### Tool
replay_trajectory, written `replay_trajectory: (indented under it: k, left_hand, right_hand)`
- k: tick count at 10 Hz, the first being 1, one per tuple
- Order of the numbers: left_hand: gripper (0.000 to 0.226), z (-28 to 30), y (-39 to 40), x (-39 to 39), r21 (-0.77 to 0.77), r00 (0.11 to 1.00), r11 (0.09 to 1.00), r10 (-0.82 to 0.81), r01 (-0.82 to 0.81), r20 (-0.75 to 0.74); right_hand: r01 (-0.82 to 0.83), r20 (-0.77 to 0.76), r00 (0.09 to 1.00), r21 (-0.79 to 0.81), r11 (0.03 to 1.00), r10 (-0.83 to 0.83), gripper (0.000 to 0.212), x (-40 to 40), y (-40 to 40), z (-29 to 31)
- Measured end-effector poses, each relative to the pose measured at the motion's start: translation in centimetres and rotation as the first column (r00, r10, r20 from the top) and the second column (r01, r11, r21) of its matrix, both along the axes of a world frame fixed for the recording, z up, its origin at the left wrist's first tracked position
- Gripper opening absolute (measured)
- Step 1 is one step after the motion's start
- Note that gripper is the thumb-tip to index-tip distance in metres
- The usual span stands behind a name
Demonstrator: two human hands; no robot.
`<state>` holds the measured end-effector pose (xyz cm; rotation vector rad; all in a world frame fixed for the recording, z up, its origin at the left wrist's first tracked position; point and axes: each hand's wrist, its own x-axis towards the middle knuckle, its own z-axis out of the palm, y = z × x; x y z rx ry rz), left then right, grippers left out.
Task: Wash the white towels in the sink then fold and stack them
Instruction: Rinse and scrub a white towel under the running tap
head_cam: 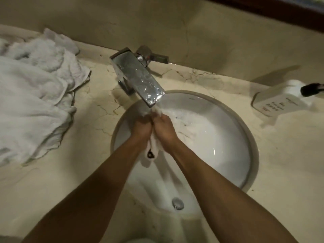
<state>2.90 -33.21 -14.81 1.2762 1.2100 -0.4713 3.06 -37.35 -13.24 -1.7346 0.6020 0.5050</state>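
A wet white towel (191, 120) lies bunched in the round white sink (228, 146), under the chrome faucet (138, 78). My left hand (141, 128) and my right hand (165, 130) are pressed side by side just below the spout, both gripping a bunched part of the towel. A fold of it hangs down between my wrists. Water runs from the spout onto the cloth at my fingers. A pile of crumpled white towels (33, 92) lies on the marble counter (91, 172) to the left of the sink.
A white soap dispenser (278, 100) with a dark pump stands on the counter at the right. The faucet's lever handle (154, 57) points right, near the back wall. An overflow hole (178, 203) shows on the near wall of the sink.
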Motion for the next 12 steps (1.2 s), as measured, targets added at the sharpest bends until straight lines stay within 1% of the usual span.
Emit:
replay_trajectory:
  k: [1,2,3,4,5,6,7,8,9,10,11,12]
  left_hand:
    - [0.022,0.5,0.8,-0.9,0.042,0.966,0.976,-0.218,0.214,0.137]
    - [0.041,-0.4,2.4,-1.6,0.034,0.964,0.983,-0.185,0.182,0.192]
    - [0.088,-1.4,3.8,-3.2,0.187,0.903,0.906,-0.406,0.378,0.143]
    - [0.102,-1.5,3.1,-4.5,0.575,0.628,0.479,-0.775,0.663,-0.078]
    - [0.111,-2.4,2.4,-4.1,0.586,0.410,0.222,-0.888,0.779,-0.209]
    - [0.079,-3.0,2.6,-3.0,0.527,0.330,0.161,-0.911,0.834,-0.245]
    - [0.062,-1.9,3.0,-3.4,0.516,0.251,0.098,-0.939,0.851,-0.236]
    - [0.064,-1.5,4.2,-3.8,0.435,0.206,0.110,-0.962,0.894,-0.180]
    - [0.068,-1.7,4.9,-3.9,0.438,0.251,0.193,-0.965,0.878,-0.076]
    - [0.066,-1.8,5.2,-3.7,0.438,0.285,0.231,-0.957,0.869,-0.060]
    - [0.063,-2.1,5.2,-3.3,0.414,0.323,0.270,-0.944,0.869,-0.064]
    - [0.060,-2.2,4.7,-3.2,0.401,0.329,0.279,-0.942,0.873,-0.060]
  right_hand:
    - [0.114,-0.080,0.990,-0.030,0.993,-0.116,0.072,-0.5,-1.4,-1.6]
    - [-0.116,-0.119,0.986,0.012,0.993,0.116,0.051,-2.8,-1.3,0.6]
    - [-0.268,-0.095,0.960,-0.039,0.963,0.263,0.045,-6.1,-3.4,0.4]
    - [-0.339,-0.138,0.940,-0.492,0.802,0.312,0.080,-6.5,-6.6,-1.9]
    - [-0.475,-0.231,0.879,-0.513,0.715,0.418,0.111,-5.1,-8.8,-3.8]
    - [-0.513,-0.289,0.858,-0.521,0.682,0.425,0.092,-4.2,-9.0,-4.8]
    - [-0.630,-0.385,0.776,-0.497,0.597,0.499,0.068,-4.7,-8.6,-4.7]
    - [-0.717,-0.403,0.695,-0.445,0.536,0.596,0.051,-5.0,-9.7,-4.4]
    - [-0.684,-0.325,0.727,-0.422,0.595,0.605,0.077,-4.4,-10.8,-5.0]
    - [-0.616,-0.263,0.787,-0.372,0.694,0.557,0.120,-3.4,-11.3,-6.0]
    - [-0.604,-0.272,0.796,-0.279,0.747,0.541,0.138,-2.0,-13.0,-6.5]
    - [-0.704,-0.315,0.709,-0.265,0.659,0.631,0.133,-0.7,-14.0,-7.1]
